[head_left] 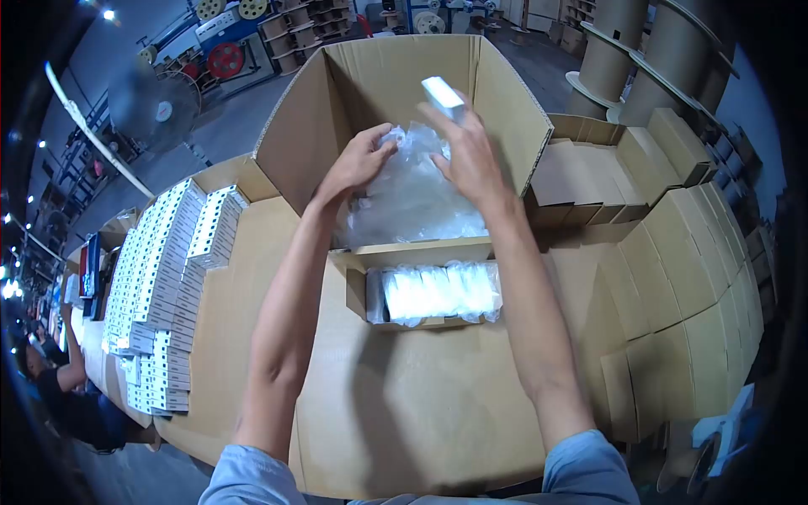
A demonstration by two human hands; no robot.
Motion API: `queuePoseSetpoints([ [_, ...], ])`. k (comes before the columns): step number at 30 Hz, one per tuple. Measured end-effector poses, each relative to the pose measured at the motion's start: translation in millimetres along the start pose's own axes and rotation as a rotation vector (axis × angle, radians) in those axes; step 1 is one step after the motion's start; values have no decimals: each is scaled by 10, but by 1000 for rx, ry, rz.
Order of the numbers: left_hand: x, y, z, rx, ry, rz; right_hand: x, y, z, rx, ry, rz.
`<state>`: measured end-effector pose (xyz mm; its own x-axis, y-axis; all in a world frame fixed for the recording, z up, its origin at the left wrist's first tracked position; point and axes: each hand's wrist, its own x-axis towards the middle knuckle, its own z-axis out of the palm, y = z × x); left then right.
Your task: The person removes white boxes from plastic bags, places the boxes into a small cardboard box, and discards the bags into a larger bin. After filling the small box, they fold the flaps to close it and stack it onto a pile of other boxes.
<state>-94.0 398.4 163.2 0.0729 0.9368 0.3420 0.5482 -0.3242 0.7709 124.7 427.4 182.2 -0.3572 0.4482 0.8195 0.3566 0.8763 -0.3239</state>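
My left hand (364, 158) is closed on the edge of a clear plastic bag (408, 160) above the large open carton (404, 63). My right hand (471, 160) holds a small white box (443, 94) between its fingers, a little higher and to the right of the bag. More clear plastic (412, 215) lies inside the large carton. Directly in front of that carton, a smaller open carton (356, 295) holds a row of several white items (442, 290) wrapped in clear plastic.
Stacks of small white boxes (160, 261) stand on the left of the cardboard-covered table (421, 404). Folded cartons (690, 269) and an open carton (589, 172) are on the right. A person (71, 370) is at far left, beside a fan (156, 109) further back.
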Motion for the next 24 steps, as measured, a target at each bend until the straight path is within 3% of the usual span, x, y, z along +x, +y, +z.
queuePoseSetpoints([
  [3, -24, 60, -18, 36, -5, -30, 159, 63, 114, -17, -275, -77],
  [7, -52, -29, 8, 371, 185, -36, 208, 262, 159, -59, -180, 74],
  [8, -60, -59, 10, 429, 188, -58, 192, 312, 157, -78, -71, 99],
  [11, -112, -275, 88, 511, 381, 230, 180, 370, 98, 58, 11, 336],
  [15, -100, -91, 90, 161, 300, -58, 163, 336, 90, -10, -61, 432],
  [17, -135, -441, 110, 427, 202, -163, 130, 286, 150, -182, -51, 313],
  [19, -194, -498, 181, 669, 13, -440, 103, 221, 236, -245, -36, 224],
  [21, -236, -635, 213, 616, 89, -326, 101, 145, 375, -210, -22, 162],
  [23, -199, -639, 171, 555, 126, -279, 154, 132, 416, -110, -157, 125],
  [24, -302, -404, 193, 374, 368, -114, 190, 78, 377, -46, -238, 87],
])
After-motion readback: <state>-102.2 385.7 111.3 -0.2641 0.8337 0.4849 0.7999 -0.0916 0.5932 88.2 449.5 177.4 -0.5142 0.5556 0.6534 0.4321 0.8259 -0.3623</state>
